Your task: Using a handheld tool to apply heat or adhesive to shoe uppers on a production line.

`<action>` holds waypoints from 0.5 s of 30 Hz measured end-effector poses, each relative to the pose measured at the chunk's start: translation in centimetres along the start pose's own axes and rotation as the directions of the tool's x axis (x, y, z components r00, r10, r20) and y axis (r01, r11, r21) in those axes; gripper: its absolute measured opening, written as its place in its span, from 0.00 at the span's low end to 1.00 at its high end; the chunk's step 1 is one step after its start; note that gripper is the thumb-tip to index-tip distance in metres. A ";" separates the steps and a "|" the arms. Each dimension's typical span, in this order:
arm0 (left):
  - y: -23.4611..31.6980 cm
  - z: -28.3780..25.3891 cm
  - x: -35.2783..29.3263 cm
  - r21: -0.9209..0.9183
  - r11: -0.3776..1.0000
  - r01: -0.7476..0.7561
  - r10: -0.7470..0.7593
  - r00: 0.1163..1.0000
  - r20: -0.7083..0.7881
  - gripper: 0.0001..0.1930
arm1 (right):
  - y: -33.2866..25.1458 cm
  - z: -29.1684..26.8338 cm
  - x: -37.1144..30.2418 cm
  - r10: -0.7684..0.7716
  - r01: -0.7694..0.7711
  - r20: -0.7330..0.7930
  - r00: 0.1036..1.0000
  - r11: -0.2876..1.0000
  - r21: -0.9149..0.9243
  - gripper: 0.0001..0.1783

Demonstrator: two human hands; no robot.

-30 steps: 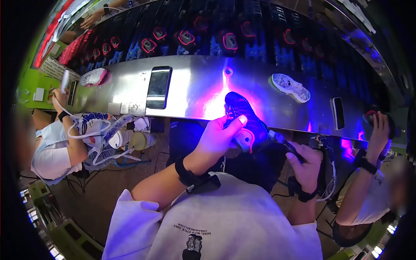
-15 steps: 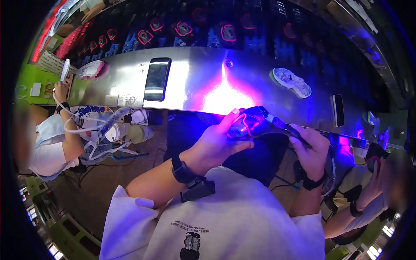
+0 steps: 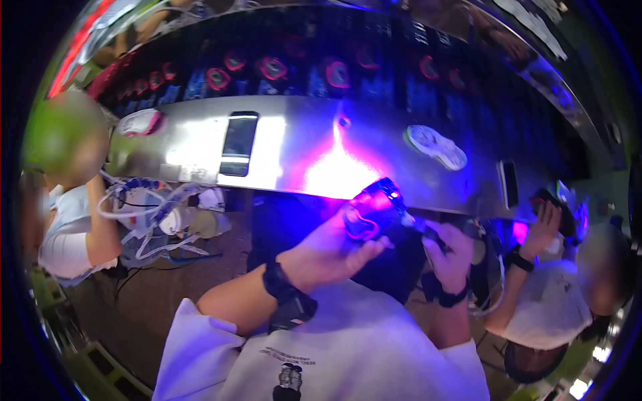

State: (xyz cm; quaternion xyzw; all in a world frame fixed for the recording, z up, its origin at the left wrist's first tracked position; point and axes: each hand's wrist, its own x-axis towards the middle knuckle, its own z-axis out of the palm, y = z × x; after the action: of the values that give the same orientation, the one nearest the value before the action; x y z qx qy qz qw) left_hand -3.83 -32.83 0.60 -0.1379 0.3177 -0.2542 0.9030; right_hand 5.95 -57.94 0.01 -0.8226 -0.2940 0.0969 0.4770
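My left hand [image 3: 321, 250] is closed around a dark shoe upper [image 3: 374, 200], held tilted just past the table's near edge. A glowing pink-red line runs round its lower side under violet light. My right hand [image 3: 451, 257] grips the dark handle of a brush [image 3: 422, 228]. Its head is at the right side of the shoe, but blur hides whether the bristles touch. On the metal table [image 3: 301, 160], beyond my hands, a pale shoe sole [image 3: 437, 147] lies to the right. A bright pink-violet light patch falls on the table behind the shoe.
A large phone [image 3: 239, 144] lies left of the light patch, a smaller one [image 3: 508, 184] at the right edge. A pink-edged sole [image 3: 140, 123] is far left. Beyond the table, a dark line carries several red-outlined shoe uppers [image 3: 273, 68]. Co-workers sit on both sides.
The shoe upper has turned more upright in my left hand. My right hand with the brush has come left, nearer to it. The right-hand co-worker's hand has risen with a dark shoe.
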 end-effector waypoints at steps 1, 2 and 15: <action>0.1 0.0 -0.3 0.061 0.998 -0.030 0.026 0.998 0.065 0.19 | 0.4 0.0 -0.7 0.056 -0.055 -0.018 0.998 0.998 0.035 0.18; -0.8 0.0 0.3 0.762 0.503 -0.409 0.370 0.898 0.238 0.17 | 0.6 0.3 -1.1 0.113 -0.110 -0.034 0.993 0.991 0.071 0.17; 32.6 8.1 -13.2 0.805 -0.575 0.147 0.806 -0.068 0.588 0.32 | 0.4 7.4 2.6 0.339 -0.317 -0.048 0.940 0.915 0.247 0.21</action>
State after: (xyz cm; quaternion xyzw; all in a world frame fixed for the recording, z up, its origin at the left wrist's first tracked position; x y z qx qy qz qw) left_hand 4.69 2.22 0.05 0.8271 0.3514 0.2454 0.3635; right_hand 4.95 -51.17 -3.90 -0.8011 -0.1166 0.1729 0.5610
